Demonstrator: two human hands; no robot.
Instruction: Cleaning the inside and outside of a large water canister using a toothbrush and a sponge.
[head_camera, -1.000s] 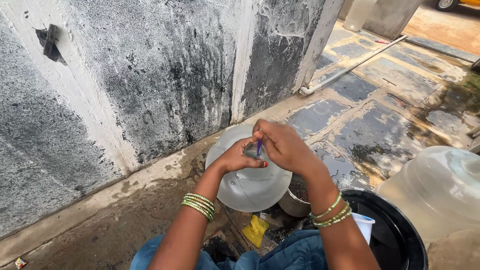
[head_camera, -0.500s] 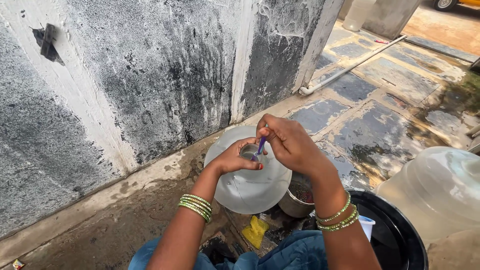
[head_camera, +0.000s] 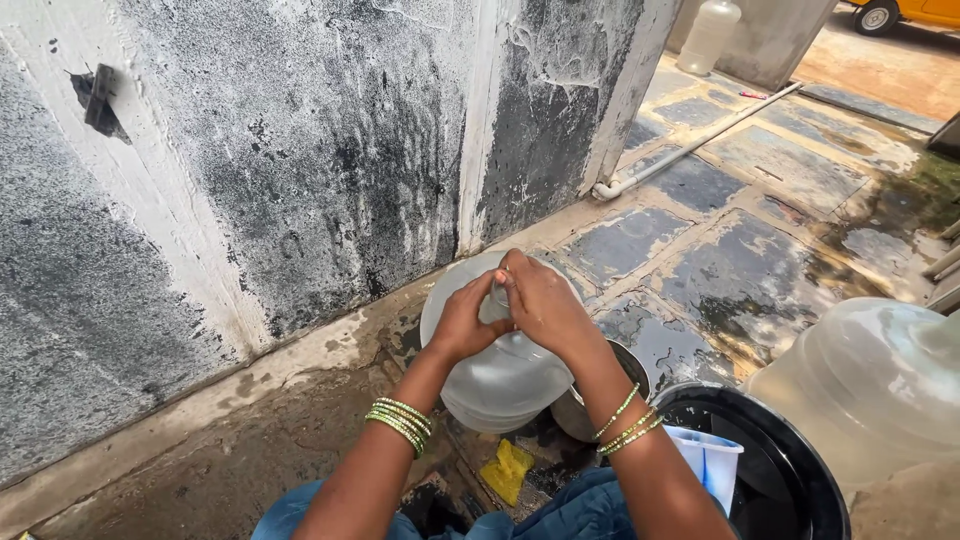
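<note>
Both hands at neck of clear water jug (head_camera: 500, 385): left hand (head_camera: 465, 322) grips neck, right hand (head_camera: 545, 305) closed over mouth. Jug looks near empty; yellow sponge (head_camera: 507, 470) lies unused below hands.

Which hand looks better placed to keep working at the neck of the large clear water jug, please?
Probably the right hand: it covers the top of the jug's neck, while the left hand braces it from the side.

Clear water jug (head_camera: 500, 385); green bangles (head_camera: 400, 425); yellow sponge (head_camera: 506, 470); black tub (head_camera: 790, 480).
</note>
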